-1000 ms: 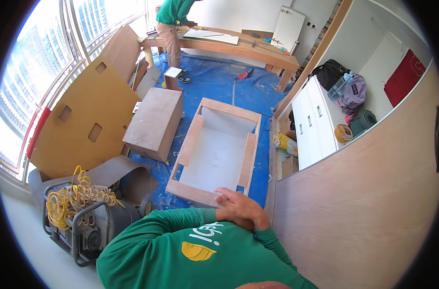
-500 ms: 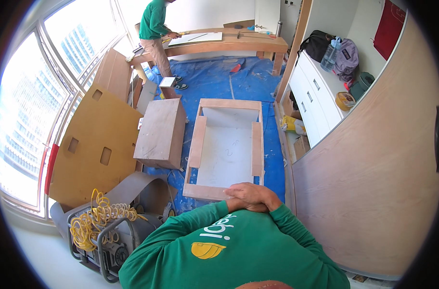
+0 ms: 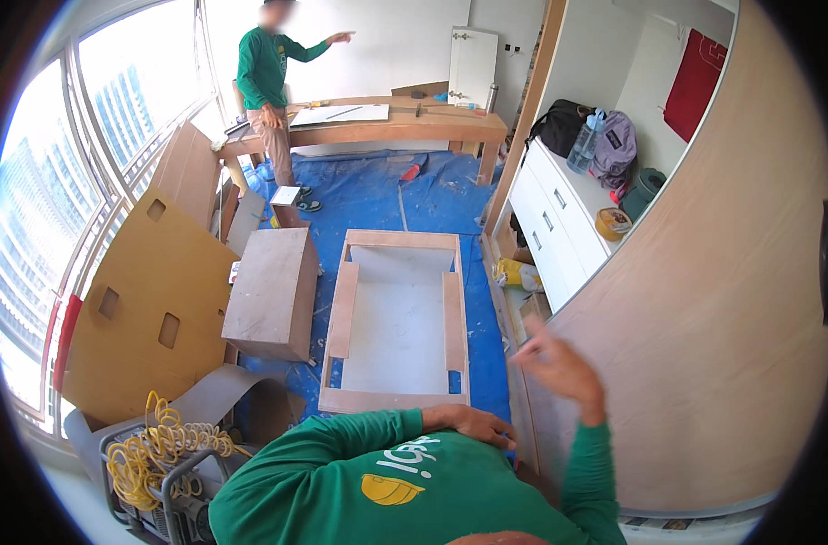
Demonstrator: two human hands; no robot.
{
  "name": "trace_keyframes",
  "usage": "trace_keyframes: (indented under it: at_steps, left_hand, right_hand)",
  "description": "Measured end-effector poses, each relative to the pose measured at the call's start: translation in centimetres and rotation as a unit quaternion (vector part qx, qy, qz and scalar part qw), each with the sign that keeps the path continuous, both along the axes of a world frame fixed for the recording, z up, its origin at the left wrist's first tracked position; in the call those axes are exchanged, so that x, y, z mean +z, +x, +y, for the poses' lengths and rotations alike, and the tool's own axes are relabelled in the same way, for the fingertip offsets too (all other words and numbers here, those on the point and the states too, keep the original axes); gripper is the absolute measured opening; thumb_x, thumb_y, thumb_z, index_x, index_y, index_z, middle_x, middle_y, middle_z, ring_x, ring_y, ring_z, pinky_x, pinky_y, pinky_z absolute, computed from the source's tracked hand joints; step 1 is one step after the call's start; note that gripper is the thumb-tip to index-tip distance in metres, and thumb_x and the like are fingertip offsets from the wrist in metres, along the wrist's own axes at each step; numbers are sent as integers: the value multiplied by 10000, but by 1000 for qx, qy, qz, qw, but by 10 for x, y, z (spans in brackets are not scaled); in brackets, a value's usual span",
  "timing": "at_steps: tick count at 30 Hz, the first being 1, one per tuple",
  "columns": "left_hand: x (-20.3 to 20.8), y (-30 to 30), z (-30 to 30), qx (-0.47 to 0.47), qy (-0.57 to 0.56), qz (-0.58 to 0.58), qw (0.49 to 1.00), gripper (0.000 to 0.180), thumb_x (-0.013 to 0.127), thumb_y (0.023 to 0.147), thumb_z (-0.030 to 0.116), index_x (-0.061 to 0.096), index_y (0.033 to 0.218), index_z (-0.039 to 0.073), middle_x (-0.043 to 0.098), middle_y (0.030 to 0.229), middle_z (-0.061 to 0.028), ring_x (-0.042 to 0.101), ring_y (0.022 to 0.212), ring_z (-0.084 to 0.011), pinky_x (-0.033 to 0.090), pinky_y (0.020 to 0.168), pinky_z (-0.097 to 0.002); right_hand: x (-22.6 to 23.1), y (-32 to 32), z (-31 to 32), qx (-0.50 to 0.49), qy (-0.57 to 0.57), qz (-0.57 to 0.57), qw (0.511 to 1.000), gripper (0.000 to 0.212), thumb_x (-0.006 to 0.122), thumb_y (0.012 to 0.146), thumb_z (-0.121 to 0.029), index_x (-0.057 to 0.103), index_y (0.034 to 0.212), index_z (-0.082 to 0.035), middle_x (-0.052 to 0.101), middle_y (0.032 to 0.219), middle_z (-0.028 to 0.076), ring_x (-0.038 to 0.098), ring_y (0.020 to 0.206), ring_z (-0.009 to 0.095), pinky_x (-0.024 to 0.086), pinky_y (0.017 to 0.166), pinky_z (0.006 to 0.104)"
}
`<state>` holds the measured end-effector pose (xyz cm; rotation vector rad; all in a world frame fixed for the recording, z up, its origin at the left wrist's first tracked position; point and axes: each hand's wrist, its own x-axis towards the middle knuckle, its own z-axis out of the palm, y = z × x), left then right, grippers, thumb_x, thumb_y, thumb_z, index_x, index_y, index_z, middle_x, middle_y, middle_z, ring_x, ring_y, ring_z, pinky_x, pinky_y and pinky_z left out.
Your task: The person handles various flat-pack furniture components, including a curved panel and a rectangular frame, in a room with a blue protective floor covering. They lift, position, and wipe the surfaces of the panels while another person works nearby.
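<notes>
My left hand (image 3: pixel 479 425) lies across the front of my green shirt, back upward, with its fingers stretched toward my right side and nothing visible in them. Raised at the right, my right hand (image 3: pixel 559 368) is a little blurred; its index finger points up and forward, and it holds nothing I can see. Ahead of me, an open wooden cabinet frame (image 3: pixel 394 400) with a pale panel inside lies on the blue sheet (image 3: pixel 369 186). To its left stands a plywood box (image 3: pixel 267 291). Neither hand touches these.
Across the room a person (image 3: pixel 264 73) stands by a wooden workbench (image 3: pixel 396 134), one arm stretched out. A compressor with yellow coiled hose (image 3: pixel 151 463) is at lower left, near a yellow board (image 3: pixel 142 300). White drawers (image 3: pixel 550 204) and a large wooden panel (image 3: pixel 695 318) line the right.
My hands, crossed together before, have parted; the right has risen to the right and points. The other person has straightened up and stretched out an arm. The view has tilted up and shifted right.
</notes>
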<state>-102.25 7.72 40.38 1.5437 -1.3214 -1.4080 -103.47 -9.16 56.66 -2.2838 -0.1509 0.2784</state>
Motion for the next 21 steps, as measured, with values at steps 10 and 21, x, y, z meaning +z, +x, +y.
trace_keyframes:
  at_steps: [10,21]
  left_hand:
    - [-16,-1,-12,-31,1,70,997,702,468,1059,576,523,1462,5,588,1403,-197,539,1313,-310,407,1113,-415]
    - [-12,6,-8,-54,4,48,997,795,427,1046,644,453,1526,11,478,1530,-235,426,1443,-368,329,1198,-414]
  right_hand:
    - [309,-95,-45,-204,-470,-659,550,448,603,1055,-248,528,1467,-89,665,1239,91,617,1189,233,463,1065,398]
    - [427,-10,-111,-511,-466,-269,670,327,473,951,-219,648,916,55,670,661,169,687,602,300,577,701,418]
